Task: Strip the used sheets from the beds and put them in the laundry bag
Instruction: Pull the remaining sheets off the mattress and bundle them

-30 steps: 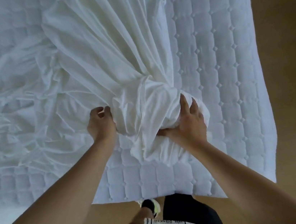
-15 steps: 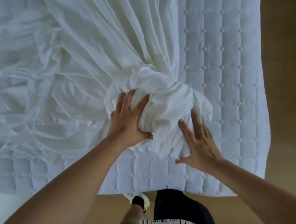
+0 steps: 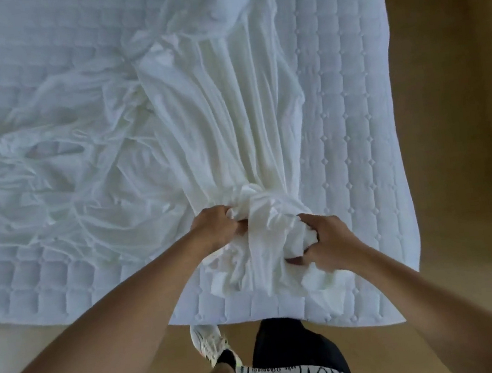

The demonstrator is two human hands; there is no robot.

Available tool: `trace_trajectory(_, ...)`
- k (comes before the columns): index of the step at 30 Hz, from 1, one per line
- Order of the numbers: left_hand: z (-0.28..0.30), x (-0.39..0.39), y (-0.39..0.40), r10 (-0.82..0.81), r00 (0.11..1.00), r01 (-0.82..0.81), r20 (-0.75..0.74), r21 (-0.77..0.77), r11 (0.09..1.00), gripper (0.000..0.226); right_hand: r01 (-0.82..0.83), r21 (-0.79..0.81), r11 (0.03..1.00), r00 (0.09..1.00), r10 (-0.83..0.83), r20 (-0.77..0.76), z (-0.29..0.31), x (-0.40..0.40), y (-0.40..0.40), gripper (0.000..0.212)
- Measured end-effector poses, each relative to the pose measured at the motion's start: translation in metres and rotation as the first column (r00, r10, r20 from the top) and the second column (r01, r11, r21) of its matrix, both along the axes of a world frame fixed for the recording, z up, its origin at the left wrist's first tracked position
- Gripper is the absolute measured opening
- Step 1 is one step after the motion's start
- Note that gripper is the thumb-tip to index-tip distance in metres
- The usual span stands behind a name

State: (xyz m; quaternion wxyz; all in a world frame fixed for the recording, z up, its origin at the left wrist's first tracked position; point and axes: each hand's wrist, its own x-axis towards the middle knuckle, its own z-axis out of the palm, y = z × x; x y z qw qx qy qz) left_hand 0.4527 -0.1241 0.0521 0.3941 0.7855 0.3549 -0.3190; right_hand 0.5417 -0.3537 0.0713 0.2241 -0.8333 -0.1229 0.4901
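Note:
A white sheet [image 3: 223,120] lies crumpled across the quilted mattress [image 3: 353,128], drawn into long folds that run toward me. Its near end is bunched into a wad at the foot of the bed. My left hand [image 3: 217,227] grips the left side of that wad with curled fingers. My right hand [image 3: 328,239] grips its right side, fingers dug into the cloth. More of the sheet spreads wrinkled over the left half of the bed. No laundry bag is in view.
The bare quilted mattress shows along the right side and the near left corner. Brown floor [image 3: 462,220] runs along the right and in front of the bed. My foot in a white shoe [image 3: 210,344] stands close to the bed's near edge.
Both hands went from lying with spread fingers on the bundle to gripping it with curled fingers. The wad has been pulled nearer the foot edge and the sheet stretched into longer folds.

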Motion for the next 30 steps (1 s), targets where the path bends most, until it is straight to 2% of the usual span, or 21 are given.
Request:
trace_trajectory(2,0.005,-0.007,0.012,0.034,0.996,-0.046,-0.078,-0.148,0.988,0.037,-0.038,-0.007,0.999,0.995,0.037,-0.091,0.018,0.015,0.016,0.057)
trace_trajectory(4,0.009,-0.006,0.024,0.219,0.973,-0.231,-0.073,-0.307,0.923,0.039,-0.071,0.003,0.997,0.990,0.071,-0.119,0.027,0.036,0.040,0.050)
trace_trajectory(6,0.008,-0.001,0.030,0.367,0.929,-0.347,0.034,-0.256,0.902,0.045,-0.039,0.032,0.999,0.994,0.042,-0.097,0.026,0.057,0.065,0.056)
trace_trajectory(8,0.007,0.004,0.028,0.380,0.905,-0.377,0.191,-0.055,0.925,0.056,0.065,0.052,0.997,0.997,-0.062,-0.052,0.016,0.076,0.089,0.053)
trace_trajectory(10,0.010,0.001,0.021,0.237,0.894,-0.287,0.380,0.081,0.954,0.077,0.141,0.042,0.989,0.986,-0.145,0.083,0.008,0.092,0.113,0.032)
trace_trajectory(11,0.010,-0.003,0.016,0.073,0.889,-0.163,0.451,0.165,0.973,0.090,0.180,0.029,0.983,0.968,-0.182,0.172,0.002,0.100,0.125,0.025)
trace_trajectory(12,0.009,-0.007,0.012,-0.110,0.876,-0.019,0.469,0.260,0.965,0.104,0.210,0.021,0.977,0.949,-0.209,0.235,-0.002,0.108,0.135,0.027)
trace_trajectory(14,-0.003,-0.013,0.005,-0.335,0.853,0.180,0.399,0.378,0.908,0.122,0.221,0.050,0.974,0.946,-0.227,0.232,-0.005,0.122,0.150,0.054)
trace_trajectory(16,-0.020,-0.009,0.009,-0.345,0.877,0.195,0.334,0.409,0.892,0.127,0.260,0.138,0.956,0.956,-0.275,0.104,-0.001,0.132,0.152,0.079)
trace_trajectory(18,-0.038,0.003,0.024,-0.282,0.903,0.135,0.323,0.410,0.902,0.125,0.300,0.269,0.915,0.946,-0.322,0.039,0.008,0.130,0.134,0.078)
trace_trajectory(19,-0.048,0.010,0.032,-0.237,0.918,0.101,0.317,0.392,0.915,0.123,0.240,0.355,0.904,0.945,-0.301,0.128,0.009,0.125,0.118,0.076)
trace_trajectory(20,-0.054,0.019,0.042,-0.186,0.933,0.069,0.308,0.355,0.932,0.122,0.085,0.398,0.914,0.926,-0.220,0.307,0.008,0.118,0.101,0.077)
trace_trajectory(21,-0.058,0.030,0.050,-0.140,0.945,0.043,0.297,0.310,0.950,0.121,-0.122,0.346,0.930,0.867,-0.070,0.493,0.003,0.110,0.087,0.084)
trace_trajectory(22,-0.059,0.041,0.058,-0.112,0.952,0.033,0.286,0.268,0.963,0.119,-0.316,0.230,0.921,0.778,0.112,0.618,-0.005,0.104,0.077,0.096)
trace_trajectory(23,-0.057,0.051,0.063,-0.099,0.955,0.033,0.280,0.232,0.972,0.118,-0.448,0.093,0.889,0.706,0.288,0.647,-0.016,0.100,0.073,0.110)
trace_trajectory(25,-0.052,0.065,0.068,-0.063,0.954,0.010,0.293,0.179,0.984,0.116,-0.570,-0.091,0.817,0.652,0.517,0.556,-0.038,0.092,0.080,0.137)
trace_trajectory(27,-0.048,0.065,0.067,-0.030,0.945,-0.043,0.324,0.217,0.975,0.112,-0.604,-0.141,0.785,0.641,0.583,0.499,-0.056,0.085,0.097,0.154)
trace_trajectory(30,-0.044,0.041,0.059,-0.090,0.945,-0.052,0.316,0.415,0.908,0.107,-0.586,-0.157,0.795,0.646,0.575,0.502,-0.072,0.086,0.117,0.160)
